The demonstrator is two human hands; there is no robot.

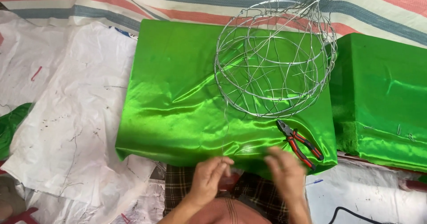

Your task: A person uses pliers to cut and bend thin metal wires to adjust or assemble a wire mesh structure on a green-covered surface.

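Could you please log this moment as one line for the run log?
left hand: pinching thin wire | right hand: blurred, near pliers | wire basket: on green cloth

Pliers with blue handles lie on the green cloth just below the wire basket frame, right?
Not quite. The head view shows the pliers have red and black handles, not blue. They do lie on the green cloth just below the wire basket frame.
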